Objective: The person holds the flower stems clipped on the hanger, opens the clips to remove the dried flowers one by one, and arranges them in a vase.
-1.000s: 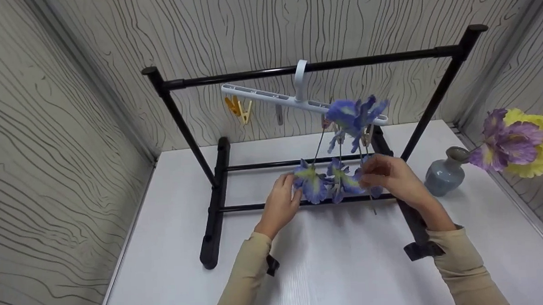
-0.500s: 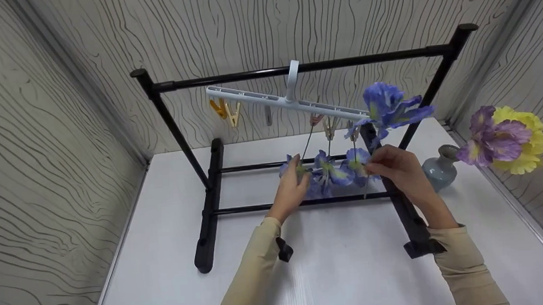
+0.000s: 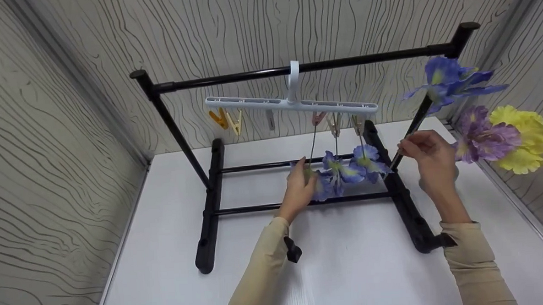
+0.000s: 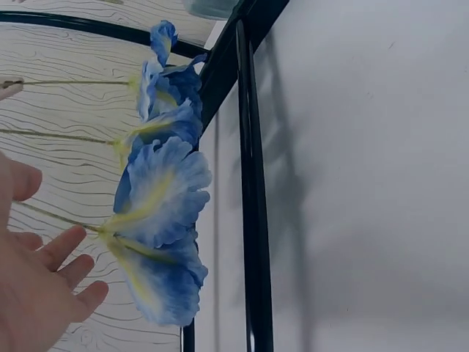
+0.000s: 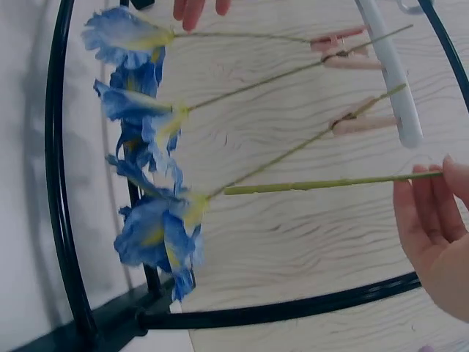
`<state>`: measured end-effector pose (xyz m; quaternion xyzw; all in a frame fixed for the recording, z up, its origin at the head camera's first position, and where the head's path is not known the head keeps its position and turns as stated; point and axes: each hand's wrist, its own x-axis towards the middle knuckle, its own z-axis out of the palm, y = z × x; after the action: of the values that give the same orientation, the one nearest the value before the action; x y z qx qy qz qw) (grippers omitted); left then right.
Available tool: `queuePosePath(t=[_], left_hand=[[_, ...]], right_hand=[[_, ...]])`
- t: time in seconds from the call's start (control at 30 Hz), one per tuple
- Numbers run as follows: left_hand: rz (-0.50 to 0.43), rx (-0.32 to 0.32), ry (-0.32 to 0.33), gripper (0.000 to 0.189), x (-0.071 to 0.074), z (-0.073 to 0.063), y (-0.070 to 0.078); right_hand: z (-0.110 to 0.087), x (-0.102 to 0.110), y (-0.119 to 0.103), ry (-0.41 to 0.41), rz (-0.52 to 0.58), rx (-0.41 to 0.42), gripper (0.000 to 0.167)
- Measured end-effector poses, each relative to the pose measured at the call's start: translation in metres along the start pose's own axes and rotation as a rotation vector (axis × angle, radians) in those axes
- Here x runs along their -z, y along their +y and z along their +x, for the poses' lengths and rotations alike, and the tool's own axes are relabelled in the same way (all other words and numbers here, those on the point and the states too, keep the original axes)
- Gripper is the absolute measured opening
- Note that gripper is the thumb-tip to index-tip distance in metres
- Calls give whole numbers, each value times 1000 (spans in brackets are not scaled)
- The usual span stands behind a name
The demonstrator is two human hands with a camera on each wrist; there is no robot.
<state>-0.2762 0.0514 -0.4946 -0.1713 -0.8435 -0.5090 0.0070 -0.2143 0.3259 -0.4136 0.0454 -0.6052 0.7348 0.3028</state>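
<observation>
My right hand [image 3: 437, 166] pinches the thin green stem [image 5: 315, 185] of a blue artificial iris [image 3: 444, 78] between thumb and fingers. Its blossom is up, and the stem's lower end points toward the hanging flowers. From the right half of a pale hanger [image 3: 292, 104], three blue irises hang upside down, each stem in a clothespin [image 3: 318, 118]. My left hand [image 3: 297, 188] is at the leftmost hanging iris [image 4: 157, 191] and partly covers it in the head view. In the left wrist view its fingers are loosely spread, fingertips right beside that stem.
A black rack [image 3: 245, 75] carries the hanger. Orange [image 3: 218, 119] and yellow clothespins [image 3: 236, 122] and a grey one [image 3: 270, 119] hang on its left half. At right, purple [image 3: 486, 136] and yellow flowers [image 3: 523, 137] stand beyond my right hand, which mostly hides their blue-grey vase.
My right hand has carried its iris right and up, away from the hanging ones. My left hand has moved right a little, onto the leftmost iris. The hanger has swung more level.
</observation>
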Motion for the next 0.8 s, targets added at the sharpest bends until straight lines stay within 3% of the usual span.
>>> queuePosePath(t=[0.23,0.43,0.53,0.67,0.8], left_hand=[[-31,-41,27,57,-5,2,4],[-116,-30,30,59,-6,4,5],[-125,-9,60,59,-6,6,5],[-111,-12,85,58,-5,9,8],[-120,2,52,60,-4,12,11]], right_hand=[[7,23,3,166,46,102,10],[13,44,7,223,-50,107,14],[13,52,6,250,-58,76,16],[13,58,0,251,-26,37,36],[14,58,-10,178,84,-9,53]])
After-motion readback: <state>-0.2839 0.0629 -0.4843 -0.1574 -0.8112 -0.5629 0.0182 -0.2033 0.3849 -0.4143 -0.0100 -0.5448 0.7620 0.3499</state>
